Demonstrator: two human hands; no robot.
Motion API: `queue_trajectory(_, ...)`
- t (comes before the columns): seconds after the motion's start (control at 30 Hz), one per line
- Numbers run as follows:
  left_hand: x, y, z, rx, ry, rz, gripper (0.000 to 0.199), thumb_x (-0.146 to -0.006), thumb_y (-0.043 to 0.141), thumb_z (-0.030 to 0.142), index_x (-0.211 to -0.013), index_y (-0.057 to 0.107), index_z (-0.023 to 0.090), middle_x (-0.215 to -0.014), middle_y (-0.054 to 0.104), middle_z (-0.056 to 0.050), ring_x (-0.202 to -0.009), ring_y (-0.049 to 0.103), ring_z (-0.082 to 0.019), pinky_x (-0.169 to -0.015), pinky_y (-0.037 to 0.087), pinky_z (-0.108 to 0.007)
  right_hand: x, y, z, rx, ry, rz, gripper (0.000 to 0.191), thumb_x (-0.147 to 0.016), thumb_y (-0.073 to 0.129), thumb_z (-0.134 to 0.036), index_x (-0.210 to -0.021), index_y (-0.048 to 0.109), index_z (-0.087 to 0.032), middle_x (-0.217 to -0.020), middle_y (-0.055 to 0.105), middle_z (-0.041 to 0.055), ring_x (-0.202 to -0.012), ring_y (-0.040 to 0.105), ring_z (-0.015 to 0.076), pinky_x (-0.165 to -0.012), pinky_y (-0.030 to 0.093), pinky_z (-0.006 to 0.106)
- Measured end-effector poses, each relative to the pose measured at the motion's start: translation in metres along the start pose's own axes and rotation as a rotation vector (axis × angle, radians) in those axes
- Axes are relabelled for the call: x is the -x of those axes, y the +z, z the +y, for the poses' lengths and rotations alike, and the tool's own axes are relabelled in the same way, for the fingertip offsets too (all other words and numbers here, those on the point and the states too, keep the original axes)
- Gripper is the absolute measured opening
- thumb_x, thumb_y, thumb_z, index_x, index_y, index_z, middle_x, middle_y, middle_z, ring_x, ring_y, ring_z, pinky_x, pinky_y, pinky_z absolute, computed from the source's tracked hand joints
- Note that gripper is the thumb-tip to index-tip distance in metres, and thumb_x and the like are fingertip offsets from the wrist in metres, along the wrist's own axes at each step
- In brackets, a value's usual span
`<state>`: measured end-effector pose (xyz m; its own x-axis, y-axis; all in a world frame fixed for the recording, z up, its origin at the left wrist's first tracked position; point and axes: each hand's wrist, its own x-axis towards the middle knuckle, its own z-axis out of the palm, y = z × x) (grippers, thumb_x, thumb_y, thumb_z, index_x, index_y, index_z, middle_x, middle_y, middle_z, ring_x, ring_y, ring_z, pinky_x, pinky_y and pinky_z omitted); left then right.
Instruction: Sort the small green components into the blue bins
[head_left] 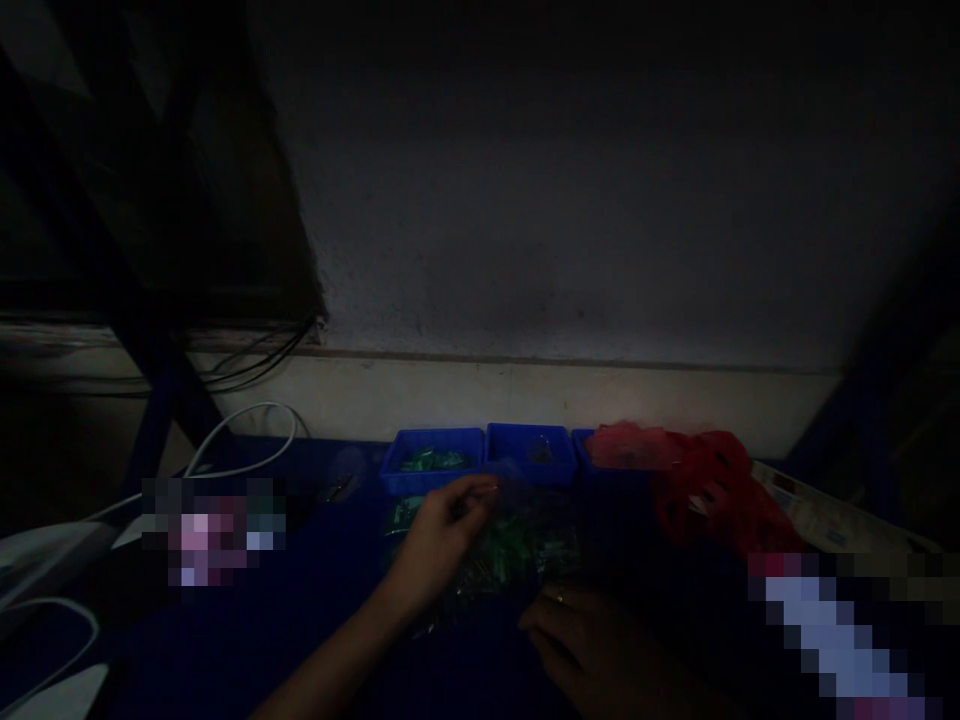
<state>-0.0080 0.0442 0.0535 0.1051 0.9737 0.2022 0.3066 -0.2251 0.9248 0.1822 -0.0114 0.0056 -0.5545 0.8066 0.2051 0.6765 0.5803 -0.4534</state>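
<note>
The picture is dark. My left hand (450, 520) reaches over a pile of small clear and green packets (510, 550), its thumb and forefinger pinched together on a faint, see-through piece (514, 480) that is too dim to name. Lower and to the right, my right hand (570, 630) hangs in shadow near the pile's front edge, with a ring on one finger. Its fingers are curled, and whether they hold anything cannot be made out.
Behind the pile stand a blue bin (433, 435) with green packets, a second blue bin (531, 432) and a third (581, 450) under red material. Red netting (712, 490) lies at the right. White cables (255, 465) and blurred-out patches are at the left.
</note>
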Motion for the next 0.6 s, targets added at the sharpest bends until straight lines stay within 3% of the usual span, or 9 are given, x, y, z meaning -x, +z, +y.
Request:
queue_trajectory(0.23,-0.038,0.016,-0.003,-0.106,0.072,-0.106,0.049,-0.082,0.054,0.029,-0.127,0.053,0.012,-0.091,0.072,-0.009,-0.074,0.064,-0.021,-0.063,0.049,-0.029,-0.002,-0.005,-0.004,0.011,0.018,-0.035,0.023,-0.085,0.05,-0.015,-0.093,0.068,-0.026,-0.091,0.071,0.0009,-0.08,0.064,0.0159,-0.072,0.047,0.024)
queue_trajectory(0.37,-0.044,0.016,-0.006,-0.196,0.132,-0.166,0.051,-0.078,0.058,0.025,-0.126,0.054,0.009,-0.081,0.073,-0.01,-0.065,0.064,-0.022,-0.06,0.05,-0.031,-0.002,-0.003,-0.002,-0.006,0.017,-0.011,0.023,-0.084,0.051,-0.014,-0.093,0.069,-0.026,-0.091,0.071,0.0006,-0.08,0.064,0.0157,-0.073,0.047,0.024)
queue_trajectory(0.43,-0.038,0.01,-0.002,-0.239,0.19,-0.144,0.042,-0.08,0.055,0.023,-0.12,0.06,0.013,-0.095,0.071,-0.011,-0.08,0.065,-0.024,-0.074,0.05,-0.035,-0.001,-0.002,-0.002,-0.015,0.002,0.011,0.024,-0.084,0.052,-0.013,-0.093,0.068,-0.027,-0.09,0.071,0.0001,-0.079,0.064,0.0155,-0.072,0.047,0.024)
queue_trajectory(0.5,-0.029,-0.004,0.005,-0.275,0.259,-0.096,0.035,-0.081,0.053,0.021,-0.114,0.063,0.019,-0.114,0.065,-0.009,-0.105,0.058,-0.025,-0.094,0.04,-0.037,0.0,-0.001,-0.002,-0.02,-0.008,0.033,0.024,-0.083,0.052,-0.013,-0.094,0.068,-0.027,-0.091,0.071,0.0003,-0.08,0.063,0.016,-0.072,0.047,0.025)
queue_trajectory(0.6,-0.013,-0.042,0.012,-0.419,0.324,-0.03,0.029,-0.084,0.048,0.024,-0.108,0.063,0.019,-0.111,0.065,-0.007,-0.106,0.057,-0.024,-0.096,0.039,-0.037,0.0,-0.002,-0.003,-0.033,-0.007,0.031,0.024,-0.084,0.052,-0.012,-0.093,0.069,-0.026,-0.091,0.071,0.0009,-0.081,0.064,0.0161,-0.073,0.047,0.025)
